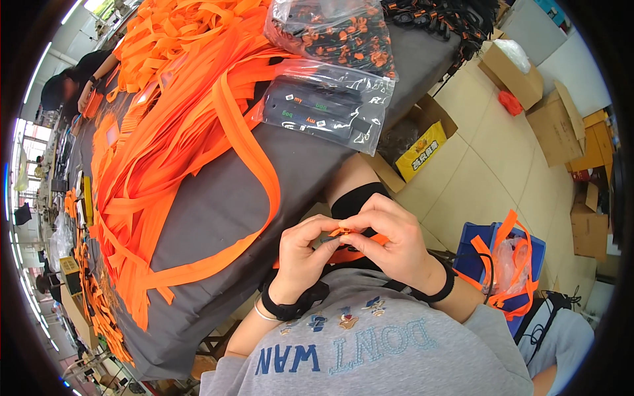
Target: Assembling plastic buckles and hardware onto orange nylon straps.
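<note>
In front of my chest, both hands meet over the end of an orange zipper tape. My left hand pinches it between thumb and index finger. From the other side, my right hand grips the same end with thumb and fingertips. A small dark bit shows at the pinch, too small to make out. More orange tape passes behind my fingers over my lap. On the grey-covered table to the left lies a big heap of long orange zipper tapes, one looping toward me.
A clear bag of small black-and-orange parts and a clear pouch of dark items lie on the table. At right stand a blue crate with orange tape over it and cardboard boxes. Another person works across the table.
</note>
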The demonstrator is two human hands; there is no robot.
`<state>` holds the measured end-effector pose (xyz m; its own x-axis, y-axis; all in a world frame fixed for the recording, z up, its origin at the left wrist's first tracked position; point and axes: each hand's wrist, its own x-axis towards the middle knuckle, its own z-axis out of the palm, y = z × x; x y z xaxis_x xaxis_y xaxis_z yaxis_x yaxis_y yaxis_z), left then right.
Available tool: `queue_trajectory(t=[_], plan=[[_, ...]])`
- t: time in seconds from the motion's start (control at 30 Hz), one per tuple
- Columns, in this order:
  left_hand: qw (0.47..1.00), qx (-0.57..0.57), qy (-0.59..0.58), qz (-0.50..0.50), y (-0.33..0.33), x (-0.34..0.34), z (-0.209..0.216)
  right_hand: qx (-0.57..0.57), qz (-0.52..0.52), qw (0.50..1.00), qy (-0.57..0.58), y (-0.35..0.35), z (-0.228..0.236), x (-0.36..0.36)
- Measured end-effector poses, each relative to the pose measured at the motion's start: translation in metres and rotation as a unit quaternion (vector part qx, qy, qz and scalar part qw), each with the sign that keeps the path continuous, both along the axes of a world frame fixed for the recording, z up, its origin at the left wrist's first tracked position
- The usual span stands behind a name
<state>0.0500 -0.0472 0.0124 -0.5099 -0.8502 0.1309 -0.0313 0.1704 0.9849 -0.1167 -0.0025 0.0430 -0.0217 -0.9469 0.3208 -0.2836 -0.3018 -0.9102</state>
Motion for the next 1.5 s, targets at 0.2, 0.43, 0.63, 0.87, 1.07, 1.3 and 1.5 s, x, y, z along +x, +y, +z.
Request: queue_trajectory(t=[0.2,0.43,0.63,0.87,1.07,1.3,1.5], plan=[[0.999,-0.046,0.013,-0.007,0.000,0.004,-0.001,-0.004,0.002,1.000,0.014,0.000,0.001,0.003],[0.999,-0.041,0.007,-0.001,-0.001,0.001,0.000,0.029,0.014,0.999,-0.026,0.001,0.000,0.002],[0.997,-0.081,-0.004,0.004,-0.001,0.004,-0.005,0.020,0.011,1.000,0.011,0.001,0.000,0.004],[1.000,0.005,0.003,0.010,-0.003,-0.002,0.003,0.025,0.008,0.999,-0.027,-0.004,-0.005,0.001],[0.999,0.035,0.012,0.002,-0.004,0.004,-0.005,0.041,0.013,0.997,-0.057,-0.008,-0.007,-0.001],[0.992,0.129,0.014,-0.001,-0.001,0.004,-0.015,0.126,0.026,0.985,-0.117,-0.007,-0.013,0.000],[0.973,0.229,0.027,0.007,-0.003,0.004,-0.016,0.204,0.033,0.950,-0.233,-0.011,-0.024,-0.002]])
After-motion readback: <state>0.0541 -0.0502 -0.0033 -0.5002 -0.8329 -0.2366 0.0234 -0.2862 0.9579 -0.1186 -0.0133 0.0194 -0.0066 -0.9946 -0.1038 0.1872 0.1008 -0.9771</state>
